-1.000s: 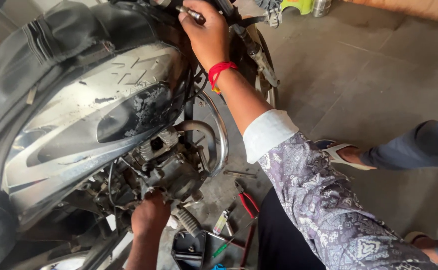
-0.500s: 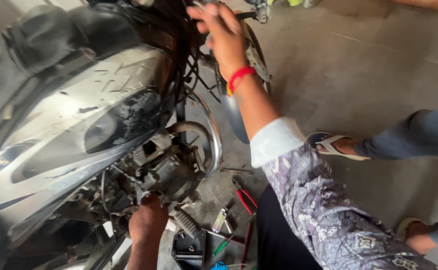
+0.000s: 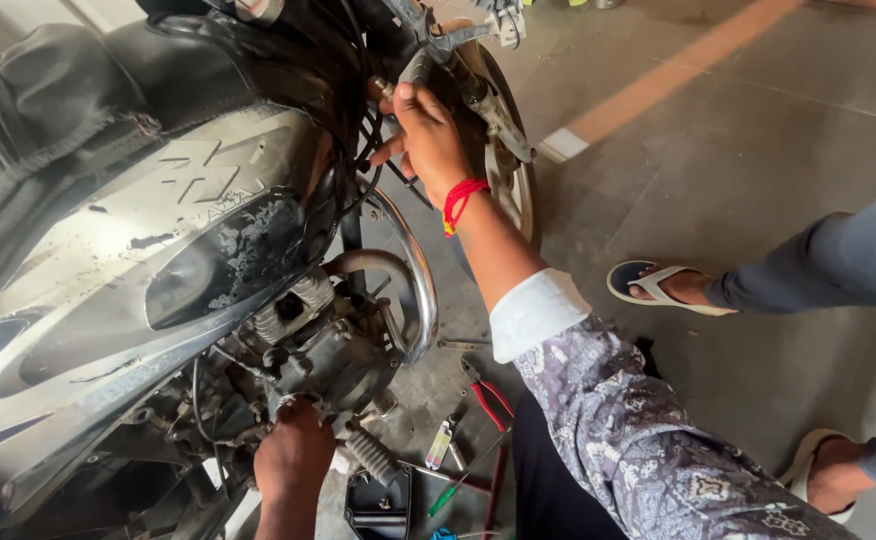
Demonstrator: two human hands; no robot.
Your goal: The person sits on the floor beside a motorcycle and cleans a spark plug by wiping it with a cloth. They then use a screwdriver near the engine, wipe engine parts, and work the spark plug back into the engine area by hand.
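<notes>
The right hand [image 3: 428, 135] is curling its fingers into the black cables [image 3: 363, 150] just ahead of the fuel tank [image 3: 158, 260]; they are looking limp and light, best pinched mid-run. The left hand [image 3: 293, 460] is pressing under the engine [image 3: 318, 345], below the tank, grip hidden.

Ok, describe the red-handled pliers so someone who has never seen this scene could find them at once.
Start at the motorcycle and follow its curved chrome exhaust pipe down to the concrete floor. Below the pipe's bend, beside the person's patterned sleeve, tools lie scattered. The pliers are the only one with two red handles; the screwdriver nearby has a green handle.
</notes>
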